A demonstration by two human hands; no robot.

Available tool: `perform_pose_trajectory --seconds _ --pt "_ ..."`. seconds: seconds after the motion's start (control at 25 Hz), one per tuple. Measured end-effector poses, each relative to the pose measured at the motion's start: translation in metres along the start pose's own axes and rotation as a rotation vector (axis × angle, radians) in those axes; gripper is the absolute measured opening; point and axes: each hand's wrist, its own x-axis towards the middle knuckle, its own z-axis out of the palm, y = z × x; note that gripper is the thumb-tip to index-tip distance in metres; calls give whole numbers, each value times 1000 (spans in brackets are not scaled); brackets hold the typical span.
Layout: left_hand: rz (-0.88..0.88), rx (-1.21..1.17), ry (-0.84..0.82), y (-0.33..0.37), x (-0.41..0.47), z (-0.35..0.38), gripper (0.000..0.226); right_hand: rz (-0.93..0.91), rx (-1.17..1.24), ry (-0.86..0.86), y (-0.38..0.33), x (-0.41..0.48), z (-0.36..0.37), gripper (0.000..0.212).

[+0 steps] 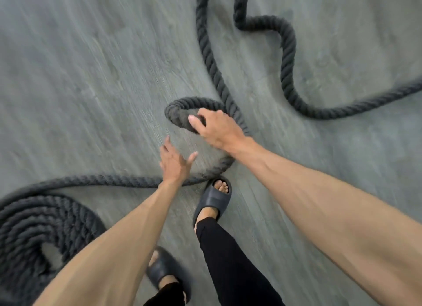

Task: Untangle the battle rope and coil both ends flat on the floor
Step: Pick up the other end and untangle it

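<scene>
At the far left we see a flat coil (38, 228) of the dark battle rope (286, 61) lying on the grey wood-grain floor (80, 77), with one strand running from it rightward along the floor. Our left hand (174, 163) hovers above that strand, fingers spread wide and holding nothing. Just right of it, our right hand (215, 128) is clamped around the rope end, which curls into a small tight loop. A foot in a dark slide sandal (213, 199) stands beside the strand, toes touching it. Further right, the rope snakes in loose bends toward the top and right edges.
</scene>
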Motion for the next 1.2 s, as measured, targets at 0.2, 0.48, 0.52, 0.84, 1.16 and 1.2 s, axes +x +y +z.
perform_pose_trajectory --seconds 0.2,0.48,0.52,0.84,1.16,1.2 --pt "400 15 335 111 15 -100 84 172 250 -166 -56 23 -142 52" --pt "562 -346 118 200 27 -147 33 315 549 -265 -61 27 -236 82" --pt "545 -418 113 207 26 -147 30 327 632 -272 -57 27 -244 87" --pt "216 -755 94 194 69 -171 35 529 548 3 -8 20 -234 88" --pt "-25 -836 -96 160 120 -203 70 848 1634 215 -24 63 -162 63" --pt "-57 -844 -110 160 123 -205 73 846 1676 301 -30 73 -163 57"
